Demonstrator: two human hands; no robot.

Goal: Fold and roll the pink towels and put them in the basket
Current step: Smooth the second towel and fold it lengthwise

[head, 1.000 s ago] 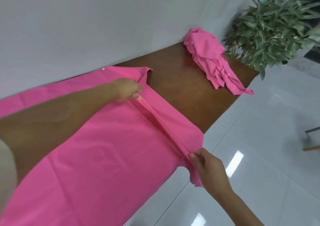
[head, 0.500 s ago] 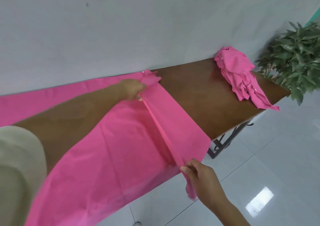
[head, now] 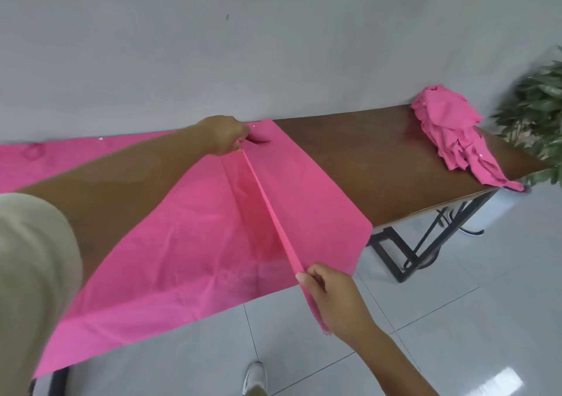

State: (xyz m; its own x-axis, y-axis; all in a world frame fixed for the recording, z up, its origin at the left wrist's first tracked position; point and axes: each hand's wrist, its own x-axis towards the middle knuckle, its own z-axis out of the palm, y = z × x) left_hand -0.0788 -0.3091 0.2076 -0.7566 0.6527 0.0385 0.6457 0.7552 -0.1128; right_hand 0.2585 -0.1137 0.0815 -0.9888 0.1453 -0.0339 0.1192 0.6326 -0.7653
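A large pink towel (head: 182, 243) lies spread over the brown table (head: 380, 164) and hangs past its near edge. A raised ridge of the cloth runs taut between my two hands. My left hand (head: 225, 135) pinches the far end of that ridge by the wall. My right hand (head: 331, 295) pinches the near end, off the table's front edge, with a bit of cloth hanging below it. A crumpled heap of pink towels (head: 453, 131) sits at the table's far right end. No basket is in view.
A grey wall runs right behind the table. A leafy green plant (head: 538, 106) stands past the table's right end. The table's black metal legs (head: 404, 252) stand on a glossy white tiled floor. My white shoe (head: 255, 377) shows below.
The view has swung left and down, so the heap and plant sit further right. Both hands keep their pinch; the ridge now stands higher and tighter, and the fold has shifted along the towel.
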